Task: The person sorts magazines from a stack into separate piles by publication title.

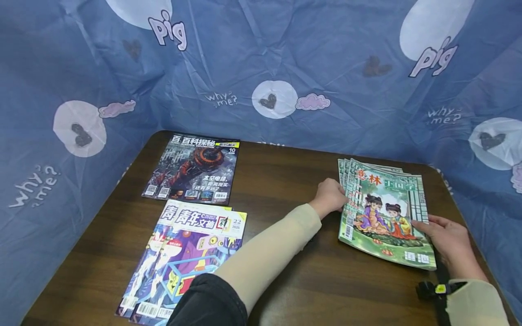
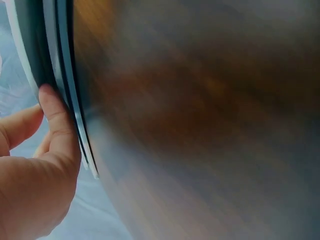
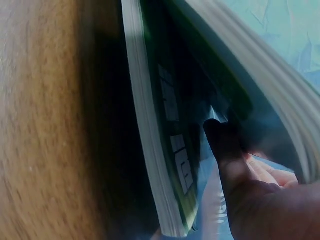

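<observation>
A green-covered magazine [image 1: 387, 213] with two cartoon children lies on top of a fanned stack of similar magazines [image 1: 343, 170] at the table's right. My left hand [image 1: 329, 198] pinches its left edge; in the left wrist view a finger [image 2: 57, 120] lies against the magazine edges. At the right edge, my right hand [image 1: 450, 240] grips the upper magazine, one digit on the cover. In the right wrist view, that upper magazine [image 3: 280, 85] is lifted apart from the magazine below [image 3: 155, 150], with a gap between them. Some fingers of both hands are hidden.
Two dark science magazines [image 1: 195, 167] overlap at the back left of the brown table [image 1: 281, 176]. Nearer, purple-and-white magazines [image 1: 191, 258] overlap, partly behind my left sleeve [image 1: 273, 253]. A blue printed curtain [image 1: 293, 54] surrounds the table's back and sides.
</observation>
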### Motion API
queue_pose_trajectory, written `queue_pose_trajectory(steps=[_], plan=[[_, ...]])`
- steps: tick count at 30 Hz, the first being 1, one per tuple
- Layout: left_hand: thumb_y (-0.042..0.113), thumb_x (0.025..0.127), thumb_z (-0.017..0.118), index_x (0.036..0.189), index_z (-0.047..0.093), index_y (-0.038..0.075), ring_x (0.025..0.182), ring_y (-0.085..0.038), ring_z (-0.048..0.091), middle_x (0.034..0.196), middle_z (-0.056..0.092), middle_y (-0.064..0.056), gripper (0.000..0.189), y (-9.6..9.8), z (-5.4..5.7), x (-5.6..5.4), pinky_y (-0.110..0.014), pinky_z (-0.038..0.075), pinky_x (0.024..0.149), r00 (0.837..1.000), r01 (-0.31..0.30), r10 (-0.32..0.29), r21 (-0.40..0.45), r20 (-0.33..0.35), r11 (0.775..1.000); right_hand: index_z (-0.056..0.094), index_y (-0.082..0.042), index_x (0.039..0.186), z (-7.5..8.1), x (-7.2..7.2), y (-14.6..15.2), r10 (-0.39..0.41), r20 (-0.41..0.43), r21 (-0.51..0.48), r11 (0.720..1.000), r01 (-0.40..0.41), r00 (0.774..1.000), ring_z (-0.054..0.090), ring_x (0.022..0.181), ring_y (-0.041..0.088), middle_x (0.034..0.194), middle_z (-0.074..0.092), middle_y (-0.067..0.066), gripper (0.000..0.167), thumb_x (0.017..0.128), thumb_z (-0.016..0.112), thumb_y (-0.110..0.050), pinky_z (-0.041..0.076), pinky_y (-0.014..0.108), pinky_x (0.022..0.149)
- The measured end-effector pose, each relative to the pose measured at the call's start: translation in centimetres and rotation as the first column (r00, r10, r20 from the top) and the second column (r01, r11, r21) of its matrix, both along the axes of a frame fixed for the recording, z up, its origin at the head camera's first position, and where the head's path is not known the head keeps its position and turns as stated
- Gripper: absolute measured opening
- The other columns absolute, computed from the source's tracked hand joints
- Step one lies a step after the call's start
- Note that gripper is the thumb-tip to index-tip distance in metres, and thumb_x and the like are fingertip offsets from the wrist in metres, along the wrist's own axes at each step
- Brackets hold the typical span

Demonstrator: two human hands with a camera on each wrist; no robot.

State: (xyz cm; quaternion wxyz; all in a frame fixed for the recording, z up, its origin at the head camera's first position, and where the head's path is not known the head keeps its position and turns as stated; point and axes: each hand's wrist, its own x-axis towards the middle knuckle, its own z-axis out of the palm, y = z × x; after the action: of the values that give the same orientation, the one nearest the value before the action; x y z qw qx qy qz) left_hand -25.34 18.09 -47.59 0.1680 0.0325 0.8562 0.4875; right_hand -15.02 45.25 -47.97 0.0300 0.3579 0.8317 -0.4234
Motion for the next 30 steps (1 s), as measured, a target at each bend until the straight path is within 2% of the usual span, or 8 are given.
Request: queue_pose_trajectory(steps=[4, 9, 13, 14, 17, 21, 24, 30], plan=[[0.005, 0.089, 0.075, 0.072, 0.074, 0.008, 0.052, -0.009, 0.06, 0.075, 0.067, 0.002, 0.018, -0.4, -0.2, -0.2, -0.02, 0.051, 0.064, 0.999, 0.007, -0.008, -0.02, -0.036, 1.0, 0.04, 0.007, 0.152, 0.0, 0.2, -0.1, 0.006, -0.014, 0.011, 1.0, -0.006, 1.0, 0.056, 0.114, 0.035, 0.146, 0.047, 0.03, 0.086, 0.091, 0.074, -0.045, 0.054, 0.035, 0.068], [-0.002, 0.087, 0.064, 0.044, 0.044, 0.013, 0.043, -0.013, 0.037, 0.042, 0.043, -0.001, 0.049, -1.2, -0.2, -0.3, -0.025, 0.036, 0.061, 0.994, 0.056, -0.059, -0.033, -0.093, 0.998, 0.041, 0.008, 0.15, 0.5, 0.9, -0.5, 0.044, -0.04, 0.058, 0.997, -0.042, 0.998, 0.047, 0.13, 0.045, 0.146, 0.046, 0.031, 0.084, 0.093, 0.07, -0.047, 0.047, 0.056, 0.092], [-0.002, 0.086, 0.065, 0.043, 0.039, 0.015, 0.051, -0.014, 0.031, 0.04, 0.029, 0.003, 0.054, -2.0, 0.0, 0.1, -0.026, 0.032, 0.057, 0.988, 0.073, -0.072, -0.001, -0.135, 0.997, 0.043, 0.01, 0.147, 1.1, 1.1, -1.3, 0.053, -0.055, 0.158, 0.986, -0.043, 0.997, 0.052, 0.126, 0.045, 0.141, 0.051, 0.031, 0.076, 0.096, 0.068, -0.039, 0.05, 0.054, 0.087], [-0.002, 0.087, 0.065, 0.044, 0.039, 0.015, 0.054, -0.015, 0.03, 0.042, 0.027, 0.002, 0.053, -2.2, 0.0, 0.1, -0.027, 0.031, 0.055, 0.987, 0.077, -0.075, 0.005, -0.144, 0.997, 0.043, 0.011, 0.147, 1.2, 1.1, -1.5, 0.051, -0.061, 0.184, 0.982, -0.039, 0.997, 0.054, 0.125, 0.045, 0.14, 0.053, 0.03, 0.073, 0.097, 0.067, -0.037, 0.051, 0.053, 0.084], [0.005, 0.09, 0.069, 0.052, 0.057, 0.012, 0.069, -0.013, 0.047, 0.054, 0.05, 0.005, 0.041, -3.0, 0.4, 0.3, -0.027, 0.042, 0.066, 0.983, 0.062, -0.056, 0.026, -0.173, 0.998, 0.043, 0.012, 0.146, 1.6, 1.1, -2.2, 0.046, -0.075, 0.225, 0.974, -0.028, 0.996, 0.055, 0.123, 0.045, 0.139, 0.053, 0.03, 0.069, 0.098, 0.064, -0.032, 0.052, 0.052, 0.081], [0.016, 0.094, 0.073, 0.094, 0.079, 0.006, 0.098, -0.018, 0.063, 0.093, 0.072, 0.002, 0.012, -4.0, 1.1, 0.6, -0.031, 0.052, 0.082, 0.985, 0.011, 0.002, 0.072, -0.173, 0.997, 0.041, 0.01, 0.149, 2.1, 1.2, -3.0, 0.041, -0.097, 0.213, 0.977, -0.02, 0.994, 0.054, 0.124, 0.046, 0.14, 0.053, 0.03, 0.072, 0.098, 0.063, -0.037, 0.05, 0.055, 0.087], [0.02, 0.095, 0.072, 0.115, 0.076, 0.004, 0.104, -0.02, 0.063, 0.099, 0.071, 0.001, 0.025, -4.9, 1.6, 1.0, -0.031, 0.054, 0.082, 0.986, -0.023, 0.039, 0.099, -0.164, 0.995, 0.039, 0.007, 0.152, 2.5, 1.4, -3.5, 0.044, -0.109, 0.183, 0.983, -0.023, 0.993, 0.052, 0.127, 0.044, 0.144, 0.051, 0.027, 0.079, 0.097, 0.062, -0.046, 0.048, 0.057, 0.092], [0.016, 0.096, 0.07, 0.123, 0.071, 0.002, 0.103, -0.021, 0.064, 0.103, 0.071, -0.004, 0.031, -7.8, 2.7, 1.9, -0.032, 0.054, 0.084, 0.971, -0.041, 0.072, 0.137, -0.226, 0.99, 0.034, -0.001, 0.157, 3.7, 1.1, -5.2, 0.06, -0.143, 0.116, 0.992, -0.043, 0.988, 0.045, 0.135, 0.042, 0.152, 0.044, 0.022, 0.09, 0.094, 0.061, -0.059, 0.043, 0.06, 0.101]])
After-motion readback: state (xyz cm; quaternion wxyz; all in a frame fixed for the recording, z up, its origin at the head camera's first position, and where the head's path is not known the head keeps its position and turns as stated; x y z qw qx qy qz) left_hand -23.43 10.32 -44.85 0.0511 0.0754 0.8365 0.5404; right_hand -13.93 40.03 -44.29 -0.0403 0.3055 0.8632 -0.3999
